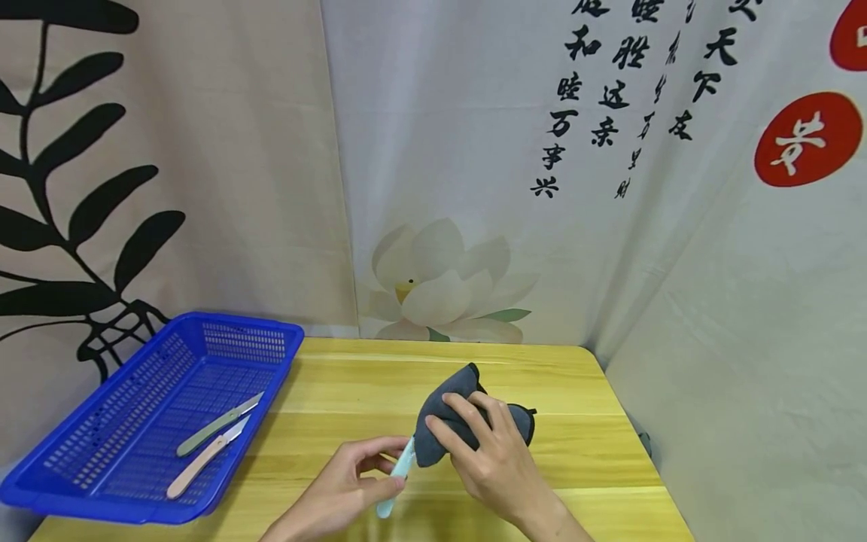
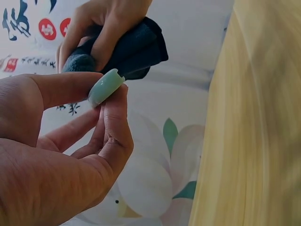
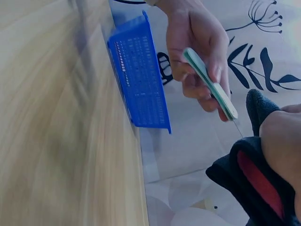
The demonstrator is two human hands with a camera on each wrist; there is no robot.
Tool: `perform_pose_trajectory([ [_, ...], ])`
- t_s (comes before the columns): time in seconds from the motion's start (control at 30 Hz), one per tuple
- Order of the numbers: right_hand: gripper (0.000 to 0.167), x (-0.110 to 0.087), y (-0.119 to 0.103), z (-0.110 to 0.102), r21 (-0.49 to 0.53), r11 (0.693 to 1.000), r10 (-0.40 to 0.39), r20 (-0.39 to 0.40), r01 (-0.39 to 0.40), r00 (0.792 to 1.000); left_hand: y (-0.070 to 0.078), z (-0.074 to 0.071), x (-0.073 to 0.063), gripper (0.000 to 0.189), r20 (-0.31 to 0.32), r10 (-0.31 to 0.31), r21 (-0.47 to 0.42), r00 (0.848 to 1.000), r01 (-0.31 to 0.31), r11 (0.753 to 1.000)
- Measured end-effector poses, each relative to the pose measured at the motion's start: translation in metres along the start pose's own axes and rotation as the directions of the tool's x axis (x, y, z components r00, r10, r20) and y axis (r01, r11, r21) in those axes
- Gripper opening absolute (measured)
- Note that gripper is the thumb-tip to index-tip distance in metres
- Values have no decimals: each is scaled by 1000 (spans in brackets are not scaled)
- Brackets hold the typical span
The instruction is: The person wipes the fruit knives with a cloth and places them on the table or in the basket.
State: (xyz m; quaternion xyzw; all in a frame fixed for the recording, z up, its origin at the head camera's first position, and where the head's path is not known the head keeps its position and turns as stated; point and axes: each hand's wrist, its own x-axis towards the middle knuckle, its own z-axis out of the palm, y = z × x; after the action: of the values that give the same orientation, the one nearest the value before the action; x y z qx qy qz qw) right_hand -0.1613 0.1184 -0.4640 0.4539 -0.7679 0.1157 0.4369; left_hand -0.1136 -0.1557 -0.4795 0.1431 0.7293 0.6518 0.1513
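My left hand (image 1: 352, 482) pinches the light blue-green handle of a small knife (image 1: 405, 459) between thumb and fingers, above the table. To its right, my right hand (image 1: 494, 455) grips a bunched dark grey cloth (image 1: 458, 385). The cloth covers most of the blade; only a thin stretch of the blade (image 3: 239, 128) shows between handle and cloth in the right wrist view. A red strip (image 3: 258, 181) is visible in a fold of the cloth. In the left wrist view, the handle end (image 2: 106, 87) sticks out between the fingertips.
A blue plastic basket (image 1: 135, 463) stands at the left of the wooden table (image 1: 352, 384). Inside lie a green-handled knife (image 1: 215, 426) and a pink-handled knife (image 1: 203, 465), side by side. A printed curtain (image 1: 460, 150) hangs behind the table's back edge.
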Motion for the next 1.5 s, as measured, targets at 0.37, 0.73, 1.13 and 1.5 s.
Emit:
perform_pose_trajectory([
  [0.37, 41, -2, -5, 3, -62, 998, 12, 89, -6, 996, 3, 2, 1, 50, 50, 22, 10, 998, -23, 1000],
  [0.73, 42, -3, 12, 1, -104, 994, 45, 77, -37, 996, 1, -1, -1, 49, 71, 49, 16, 996, -50, 999],
  [1.13, 47, -10, 31, -1, -142, 985, 109, 80, -97, 991, -1, -4, -4, 47, 66, 43, 28, 997, -45, 999],
  [1.5, 42, -9, 35, -10, -137, 980, 150, 22, -146, 988, -1, -2, -8, 54, -39, 19, 17, 999, -18, 1000],
])
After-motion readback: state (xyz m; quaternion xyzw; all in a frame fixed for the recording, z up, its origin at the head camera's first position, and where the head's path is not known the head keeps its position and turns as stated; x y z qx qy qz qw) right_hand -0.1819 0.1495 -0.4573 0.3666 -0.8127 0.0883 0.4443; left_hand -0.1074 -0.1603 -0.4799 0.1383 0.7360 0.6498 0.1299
